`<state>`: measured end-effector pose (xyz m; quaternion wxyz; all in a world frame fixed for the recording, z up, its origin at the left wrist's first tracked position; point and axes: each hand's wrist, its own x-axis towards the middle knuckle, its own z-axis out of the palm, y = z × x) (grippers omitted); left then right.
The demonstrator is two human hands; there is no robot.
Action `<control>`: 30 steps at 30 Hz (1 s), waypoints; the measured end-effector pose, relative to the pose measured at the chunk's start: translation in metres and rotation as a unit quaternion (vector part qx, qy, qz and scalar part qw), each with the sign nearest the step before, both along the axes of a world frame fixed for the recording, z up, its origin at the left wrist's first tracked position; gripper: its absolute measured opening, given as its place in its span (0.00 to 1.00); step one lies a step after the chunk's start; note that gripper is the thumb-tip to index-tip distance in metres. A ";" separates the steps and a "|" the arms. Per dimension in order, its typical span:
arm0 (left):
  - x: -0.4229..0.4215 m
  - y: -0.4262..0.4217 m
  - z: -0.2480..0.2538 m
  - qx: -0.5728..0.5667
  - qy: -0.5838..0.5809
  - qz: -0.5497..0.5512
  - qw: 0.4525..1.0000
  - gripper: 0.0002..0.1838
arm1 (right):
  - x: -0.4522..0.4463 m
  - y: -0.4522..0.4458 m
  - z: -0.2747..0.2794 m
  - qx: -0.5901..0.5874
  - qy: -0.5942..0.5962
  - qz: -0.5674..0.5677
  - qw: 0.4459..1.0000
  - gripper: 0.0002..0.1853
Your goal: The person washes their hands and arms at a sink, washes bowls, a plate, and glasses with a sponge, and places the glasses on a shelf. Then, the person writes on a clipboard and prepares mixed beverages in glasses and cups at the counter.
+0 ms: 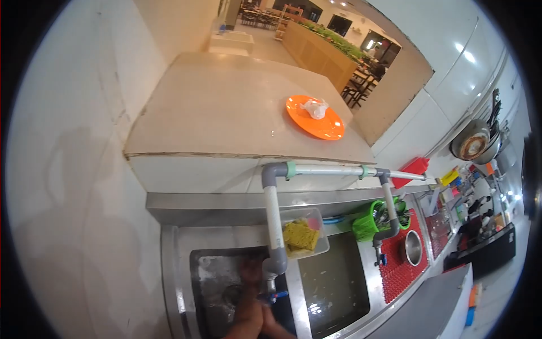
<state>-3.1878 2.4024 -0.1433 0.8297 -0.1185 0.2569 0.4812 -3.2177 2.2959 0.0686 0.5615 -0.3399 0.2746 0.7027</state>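
Note:
Both my arms reach into the left sink basin (195, 282), below the grey pipe tap (275, 265). My left hand (251, 274) is extended deep in the basin, dim and blurred, so how its fingers lie cannot be made out. My right hand (265, 313) comes in from the lower right and overlaps the left forearm near the blue tap handle (276, 295); its fingers are hidden. No object shows in either hand. Wet patches shine on the basin floor around the drain (231, 292).
A clear tub with a yellow-green sponge (301, 235) stands behind the water-filled right basin (333, 288). Further right are a green basket (367, 223) of utensils and a metal bowl (414, 248) on a red mat (395, 277). An orange plate (316, 127) with crumpled tissue lies on the ledge.

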 end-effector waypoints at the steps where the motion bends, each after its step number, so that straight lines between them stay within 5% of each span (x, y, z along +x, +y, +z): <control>1: -0.001 -0.002 -0.001 0.000 0.004 -0.004 1.000 0.21 | -0.001 -0.004 0.018 0.000 0.003 0.007 1.000 0.24; 5: 0.008 -0.001 -0.018 0.010 0.018 -0.014 1.000 0.20 | -0.007 -0.005 0.055 0.011 0.049 0.005 0.999 0.23; 7: 0.010 0.000 -0.025 0.033 0.024 0.000 0.999 0.20 | 0.003 0.010 0.005 -0.007 0.082 0.052 0.995 0.23; 8: 0.009 -0.005 -0.030 0.041 0.000 0.010 0.999 0.20 | 0.005 0.007 -0.048 -0.013 -0.012 0.041 0.999 0.24; 11: -0.013 -0.040 -0.051 -0.007 -0.270 0.048 0.962 0.19 | 0.011 0.020 -0.132 -0.064 -0.131 -0.018 0.989 0.26; 16: -0.077 -0.059 -0.006 -0.013 0.041 -0.175 0.984 0.18 | 0.010 0.015 -0.165 -0.102 -0.096 -0.055 0.989 0.29; 18: -0.120 -0.050 -0.011 -0.107 -0.067 -0.399 0.908 0.19 | 0.014 0.008 -0.180 -0.093 -0.083 -0.049 0.991 0.31; 19: -0.125 -0.041 0.082 -0.067 0.246 -0.399 0.881 0.20 | 0.016 0.001 -0.189 -0.078 -0.076 -0.046 0.993 0.31; 20: -0.139 -0.042 0.062 0.023 0.367 -0.410 0.835 0.24 | 0.017 0.000 -0.173 -0.041 -0.042 -0.070 0.996 0.28; 21: -0.143 -0.036 0.082 0.137 0.521 -0.418 0.732 0.23 | 0.018 -0.001 -0.153 -0.004 -0.007 -0.093 0.996 0.25; 22: -0.147 -0.031 0.104 0.218 0.704 -0.434 0.519 0.22 | 0.019 -0.003 -0.133 0.031 0.030 -0.112 0.993 0.24; 23: -0.150 -0.026 0.125 0.218 0.827 -0.412 0.315 0.21 | -0.001 0.008 -0.094 0.022 -0.120 -0.091 0.988 0.20; 24: -0.151 -0.013 0.193 0.260 0.817 -0.421 0.296 0.18 | -0.020 0.020 -0.053 -0.011 -0.269 -0.060 0.961 0.17; 25: -0.160 -0.021 0.178 0.377 0.848 -0.348 0.135 0.13 | -0.035 0.008 -0.037 -0.104 -0.307 0.057 0.944 0.17; 26: -0.158 -0.011 0.176 0.377 0.844 -0.379 -0.028 0.09 | -0.041 -0.001 -0.031 -0.175 -0.349 0.170 0.905 0.19; 27: -0.169 0.001 0.209 0.432 0.787 -0.380 -0.224 0.09 | -0.042 -0.014 -0.028 -0.109 -0.360 0.234 0.896 0.21; 28: -0.174 0.005 0.251 0.438 0.775 -0.377 -0.255 0.09 | -0.047 -0.014 -0.001 -0.074 -0.325 0.222 0.916 0.25; 30: -0.185 0.017 0.328 0.540 0.666 -0.317 -0.405 0.10 | -0.055 -0.022 0.077 -0.040 -0.192 0.156 0.968 0.33</control>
